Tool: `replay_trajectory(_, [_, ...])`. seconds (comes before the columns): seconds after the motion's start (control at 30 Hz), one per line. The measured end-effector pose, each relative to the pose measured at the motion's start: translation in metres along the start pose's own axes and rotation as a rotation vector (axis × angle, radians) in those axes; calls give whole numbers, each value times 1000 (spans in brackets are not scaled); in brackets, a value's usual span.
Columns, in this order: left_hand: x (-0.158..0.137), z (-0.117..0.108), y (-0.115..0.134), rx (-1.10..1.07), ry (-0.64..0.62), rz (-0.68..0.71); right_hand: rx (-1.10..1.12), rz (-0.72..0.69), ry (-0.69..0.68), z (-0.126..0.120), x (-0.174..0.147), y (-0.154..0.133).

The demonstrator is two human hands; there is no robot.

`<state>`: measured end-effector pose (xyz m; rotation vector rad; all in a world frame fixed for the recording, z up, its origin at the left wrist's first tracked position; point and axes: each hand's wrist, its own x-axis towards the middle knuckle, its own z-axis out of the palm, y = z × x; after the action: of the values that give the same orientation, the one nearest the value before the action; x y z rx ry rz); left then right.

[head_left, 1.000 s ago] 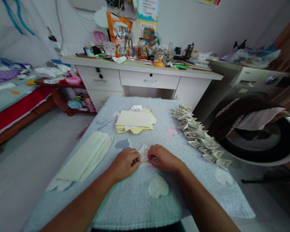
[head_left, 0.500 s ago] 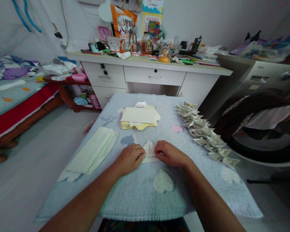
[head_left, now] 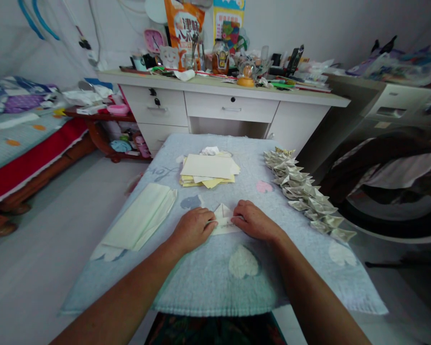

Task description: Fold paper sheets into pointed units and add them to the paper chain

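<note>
A small white sheet of paper (head_left: 224, 223), its top folded to a point, lies on the cloth-covered table between my hands. My left hand (head_left: 197, 227) pinches its left side and my right hand (head_left: 252, 219) pinches its right side, both at the strip along the lower fold. The fingertips partly hide the paper's side edges. Beyond it rests a stack of cream and yellow paper sheets (head_left: 209, 166). To the left lies a bundle of pale green-white paper (head_left: 140, 218). Rows of folded paper boats (head_left: 305, 191) run along the table's right side.
The table wears a light blue cloth (head_left: 204, 287) with heart patterns. Behind stands a white desk (head_left: 232, 110) crowded with a jar (head_left: 220, 57), an orange snack bag (head_left: 184, 31) and other clutter. A washing machine (head_left: 377, 120) is at the right, a bed (head_left: 25, 143) at the left.
My fingers have shifted slightly along the paper, and more of its lower strip shows between them. The whole view has tilted a little, so things sit slightly higher.
</note>
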<state>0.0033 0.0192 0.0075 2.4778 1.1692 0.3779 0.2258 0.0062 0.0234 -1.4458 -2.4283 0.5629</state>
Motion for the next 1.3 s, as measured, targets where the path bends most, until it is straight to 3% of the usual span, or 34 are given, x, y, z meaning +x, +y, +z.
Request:
replay_trajectory(0.4, [-1, 1, -1, 180, 15, -121, -136, 128, 15, 5, 5, -3])
replay_trajectory(0.87, [-5, 3, -2, 161, 130, -204, -155, 221, 24, 3, 2, 2])
replay_trajectory(1.0, [-3, 4, -3, 103, 137, -72, -163, 258, 32, 3, 2, 3])
replay_trajectory(1.13, [0, 8, -9, 94, 10, 130, -168, 289, 42, 3, 2, 4])
replay_trajectory(1.3, [0, 12, -14, 135, -53, 170, -217, 275, 151, 2, 0, -6])
